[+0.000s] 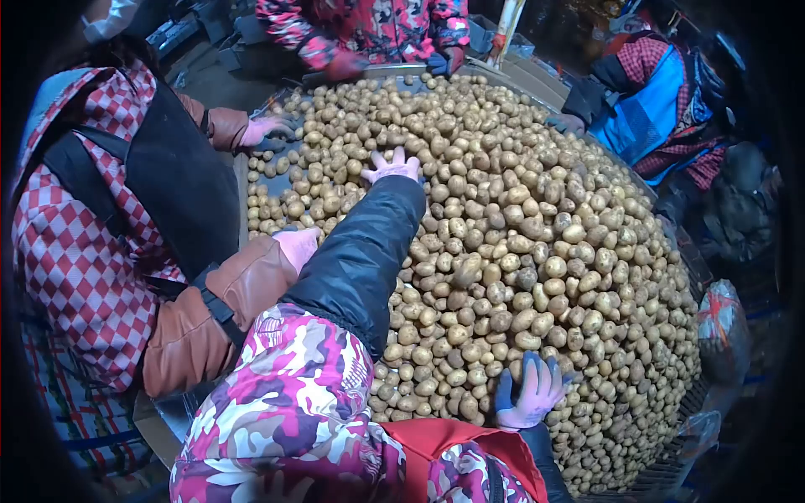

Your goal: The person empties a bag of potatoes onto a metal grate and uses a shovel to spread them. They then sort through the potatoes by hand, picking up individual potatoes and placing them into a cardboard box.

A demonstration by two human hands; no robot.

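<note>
A large heap of small, earthy potatoes fills the middle of the view. My left hand, in a pink glove, reaches far out over the heap with its fingers spread. It rests on potatoes near the upper left part of the pile and grips none that I can see. Close to my body, my right hand lies on the near side of the heap. Its pink and blue glove has the fingers stretched apart, and potatoes surround it. What lies under each palm is hidden.
At the left, a co-worker in a checked jacket has both gloved hands at the table edge. Another person stands at the far side, and one in a blue apron is at the right. Plastic bags hang at the right edge.
</note>
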